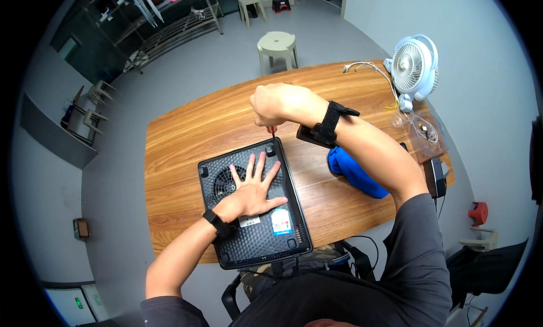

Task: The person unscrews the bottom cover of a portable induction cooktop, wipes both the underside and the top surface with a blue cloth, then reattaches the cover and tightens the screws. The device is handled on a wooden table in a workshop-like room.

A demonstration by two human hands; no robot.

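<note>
A black induction cooker [254, 249] lies upside down on the wooden table in front of me, its round fan grille, rubber feet and two stickers facing up. My left hand [253, 192] rests flat on this underside with fingers spread, partly over the grille. Closed in a fist, my right hand [281, 103] grips a screwdriver [272, 129] by its red handle. The shaft points down at the cooker's far right corner, beside a foot. My fist hides most of the handle, and I cannot make out the tip or a screw.
To the right, blue cloth [362, 176] lies partly under my right forearm. A white fan [410, 67], white cables [370, 65], a clear plastic box [428, 136] and a black adapter [435, 179] line the table's right side. Beyond the far edge stands a beige stool [277, 42].
</note>
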